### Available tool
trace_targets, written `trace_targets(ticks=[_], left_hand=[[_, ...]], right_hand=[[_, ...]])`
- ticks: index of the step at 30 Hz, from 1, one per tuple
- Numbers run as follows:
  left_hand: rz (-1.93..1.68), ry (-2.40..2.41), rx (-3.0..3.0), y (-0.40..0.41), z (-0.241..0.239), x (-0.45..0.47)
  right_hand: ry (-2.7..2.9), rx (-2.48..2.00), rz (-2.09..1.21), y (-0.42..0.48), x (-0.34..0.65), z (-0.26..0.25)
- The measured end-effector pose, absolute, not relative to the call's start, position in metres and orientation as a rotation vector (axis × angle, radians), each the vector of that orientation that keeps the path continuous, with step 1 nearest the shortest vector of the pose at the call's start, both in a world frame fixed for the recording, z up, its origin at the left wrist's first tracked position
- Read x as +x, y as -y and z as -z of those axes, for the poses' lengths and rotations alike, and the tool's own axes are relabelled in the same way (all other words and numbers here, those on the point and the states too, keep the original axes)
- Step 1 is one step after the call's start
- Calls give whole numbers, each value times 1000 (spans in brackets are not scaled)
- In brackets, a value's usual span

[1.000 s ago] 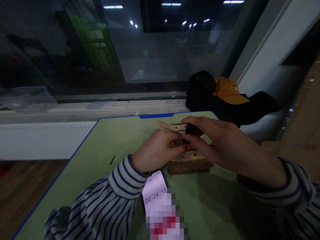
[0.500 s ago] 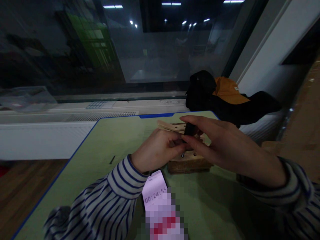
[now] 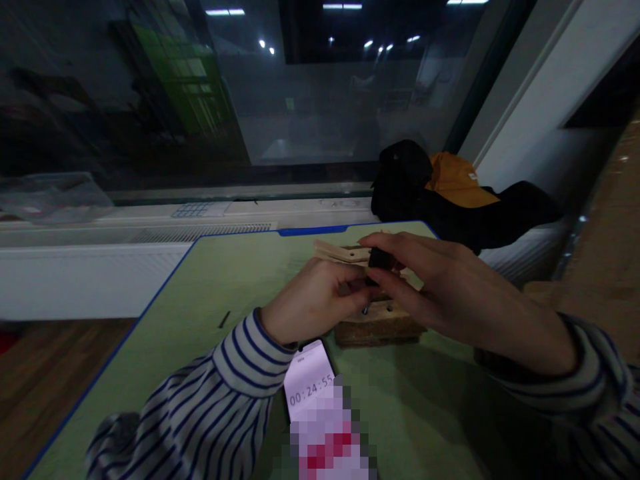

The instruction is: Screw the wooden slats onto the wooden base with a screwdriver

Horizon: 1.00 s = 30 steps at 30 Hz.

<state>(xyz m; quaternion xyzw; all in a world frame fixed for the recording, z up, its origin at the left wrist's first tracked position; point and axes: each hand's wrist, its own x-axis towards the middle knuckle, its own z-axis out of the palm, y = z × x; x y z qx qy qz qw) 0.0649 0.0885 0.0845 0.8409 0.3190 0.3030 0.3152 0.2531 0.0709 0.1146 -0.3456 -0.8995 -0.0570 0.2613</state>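
My right hand point(image 3: 425, 280) is closed around a stubby black handle point(image 3: 380, 258), which looks like a screwdriver's, held upright between thumb and fingers. My left hand point(image 3: 325, 287) is pinched just below it, over the wooden pieces; what its fingertips grip is hidden. Beneath both hands lies a wooden assembly: a rough brown block point(image 3: 379, 333) with a pale drilled strip point(image 3: 393, 309) along its near edge. A metal screw point(image 3: 365, 311) stands in one hole of that strip. A second pale strip point(image 3: 337, 252) with holes lies along the far side.
A phone point(image 3: 315, 380) showing a timer lies on the green board point(image 3: 180, 333), near my left wrist. To the left rests a small dark rod point(image 3: 225, 319). Behind are a radiator point(image 3: 95, 273), a window sill, and dark clothing with an orange cap point(image 3: 460, 180).
The black handle has turned or tilted slightly in my right fingers, and my right thumb has shifted a little. My left hand stays almost in place.
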Motion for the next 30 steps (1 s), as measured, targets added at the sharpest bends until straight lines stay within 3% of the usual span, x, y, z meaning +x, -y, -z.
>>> trace_targets(ticks=[30], left_hand=[[-799,-831,2166,-89,-82,65]], right_hand=[[2412,-950,193,-71,252,-114]])
